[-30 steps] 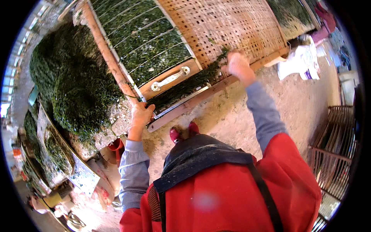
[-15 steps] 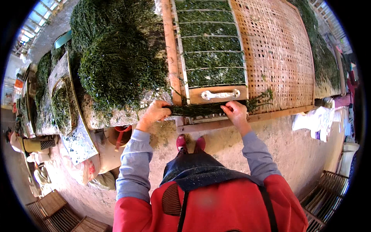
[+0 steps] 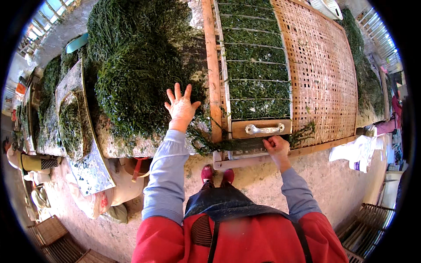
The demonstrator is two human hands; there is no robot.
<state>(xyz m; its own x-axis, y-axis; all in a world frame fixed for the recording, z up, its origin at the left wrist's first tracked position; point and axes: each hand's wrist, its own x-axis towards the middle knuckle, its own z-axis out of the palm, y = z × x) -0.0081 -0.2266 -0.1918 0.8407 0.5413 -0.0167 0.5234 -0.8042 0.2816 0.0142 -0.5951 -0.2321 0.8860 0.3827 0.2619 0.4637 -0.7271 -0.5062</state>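
My left hand (image 3: 180,109) is open, fingers spread, over the right edge of a large heap of wet dark-green seaweed (image 3: 136,83). My right hand (image 3: 277,148) is curled closed just below the metal handle (image 3: 264,128); whatever lies inside its fingers is hidden. That handle is fixed to a wooden end board of a long frame (image 3: 288,70) with thin crossbars. Chopped-looking seaweed (image 3: 258,90) fills the spaces between the bars. Loose strands of seaweed (image 3: 206,142) trail at the frame's near left corner, and a small tuft (image 3: 303,133) lies right of my right hand.
A woven bamboo mat (image 3: 322,74) in a wooden border extends right of the frame. At left, a tilted board (image 3: 94,168) carries more seaweed. White bags (image 3: 356,151) hang at the right, a white basket (image 3: 326,6) stands far back, and slatted racks (image 3: 366,232) occupy the lower corners.
My left hand has left the seaweed strip along the frame's near edge, moved up to the heap and spread open. The strip no longer spans between my hands; the right hand stays near the handle.
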